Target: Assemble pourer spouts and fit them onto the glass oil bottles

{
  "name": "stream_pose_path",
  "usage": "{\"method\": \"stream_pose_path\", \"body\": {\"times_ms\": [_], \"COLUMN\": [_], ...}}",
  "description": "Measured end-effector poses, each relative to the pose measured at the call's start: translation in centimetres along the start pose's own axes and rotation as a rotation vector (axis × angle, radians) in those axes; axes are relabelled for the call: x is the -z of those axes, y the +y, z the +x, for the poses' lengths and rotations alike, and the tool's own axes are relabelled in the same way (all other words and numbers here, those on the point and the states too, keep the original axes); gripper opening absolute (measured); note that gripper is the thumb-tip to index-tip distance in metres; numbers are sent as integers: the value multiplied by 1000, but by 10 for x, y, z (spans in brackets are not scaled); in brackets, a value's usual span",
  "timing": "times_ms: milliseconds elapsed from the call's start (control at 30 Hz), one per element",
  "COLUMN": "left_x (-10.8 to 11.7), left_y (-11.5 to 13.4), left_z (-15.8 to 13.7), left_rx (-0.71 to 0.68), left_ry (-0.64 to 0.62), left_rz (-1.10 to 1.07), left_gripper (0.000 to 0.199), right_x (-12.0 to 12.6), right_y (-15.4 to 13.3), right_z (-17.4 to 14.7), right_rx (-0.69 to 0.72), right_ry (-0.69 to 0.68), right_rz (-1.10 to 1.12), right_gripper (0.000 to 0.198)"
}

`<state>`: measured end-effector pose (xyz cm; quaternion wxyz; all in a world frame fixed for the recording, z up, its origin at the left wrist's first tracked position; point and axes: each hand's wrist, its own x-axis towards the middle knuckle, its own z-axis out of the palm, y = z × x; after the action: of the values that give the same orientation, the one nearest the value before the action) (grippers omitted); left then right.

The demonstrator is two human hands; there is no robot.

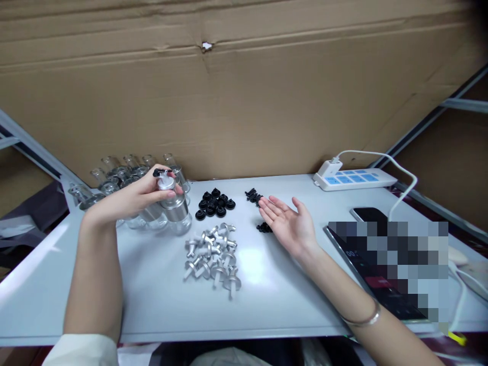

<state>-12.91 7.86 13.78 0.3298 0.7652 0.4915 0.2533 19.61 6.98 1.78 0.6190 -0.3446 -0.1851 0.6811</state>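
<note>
Gripping a glass bottle by its silver top with the left hand, pinching between thumb and fingers, left of centre on the table, toward the back edge. Holding the right hand spread wide, palm up, just beside slim black parts and tiny black pieces. Seeing more glass bottles crowding the back-left corner, partly hidden by the left arm. Seeing black caps clustered between bottle and slim parts, with loose silver fittings lying nearer the front edge. Also seeing a power strip near the back-right corner, plus a phone and tablet lying toward the right edge.
</note>
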Motion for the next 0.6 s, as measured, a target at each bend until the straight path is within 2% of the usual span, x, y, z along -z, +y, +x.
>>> {"method": "stream_pose_path", "body": {"times_ms": [200,333,467,600], "left_x": [7,6,4,7], "left_y": [-12,-13,-16,-15], "left_z": [0,4,9,9], "left_rx": [49,81,75,135], "left_ry": [52,41,4,-21], "left_rz": [7,8,10,-20], "left_gripper": [27,29,34,36], "right_x": [-7,-18,-20,-17], "right_y": [3,1,7,15], "right_z": [-9,-21,-27,-33], "right_rx": [-14,-2,104,325], "right_ry": [-37,-192,-408,-583], "right_rz": [-190,-509,-897,-1359], "right_gripper": [17,16,10,13]}}
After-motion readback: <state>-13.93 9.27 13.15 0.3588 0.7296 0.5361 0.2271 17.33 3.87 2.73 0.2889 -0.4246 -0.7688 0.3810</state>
